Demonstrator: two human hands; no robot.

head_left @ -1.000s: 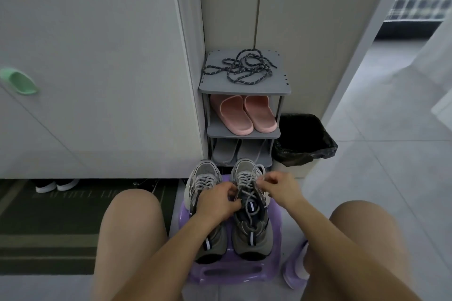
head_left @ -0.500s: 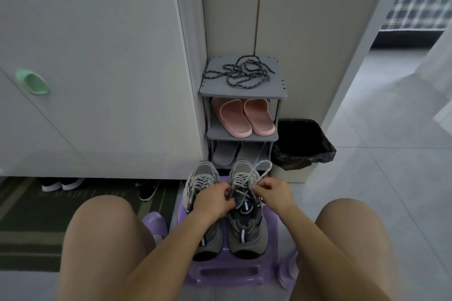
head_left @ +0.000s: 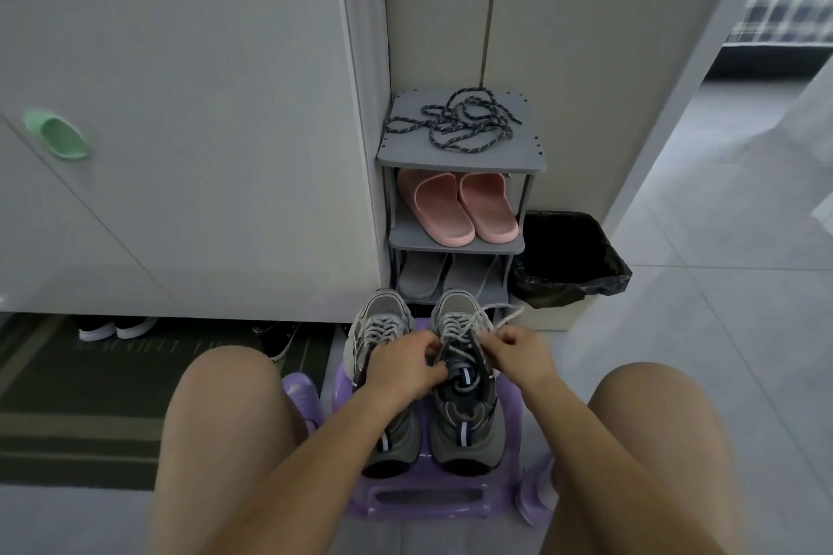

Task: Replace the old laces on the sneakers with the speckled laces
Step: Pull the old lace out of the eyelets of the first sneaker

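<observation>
The person is sitting, and both hands are working just in front of the knees. The right hand point(head_left: 518, 349) is pinching a loop of the old lace point(head_left: 457, 324) with curled fingers and is drawing it out to its far side. The left hand point(head_left: 403, 367), also curled, is gripping the same lace at the tongue of the sneaker point(head_left: 464, 433) under it. The other sneaker point(head_left: 383, 311) is lying under the left wrist, both on a purple stool point(head_left: 428, 498). The speckled laces point(head_left: 455, 122) are lying well beyond the hands, on top of the shoe rack point(head_left: 459, 160).
</observation>
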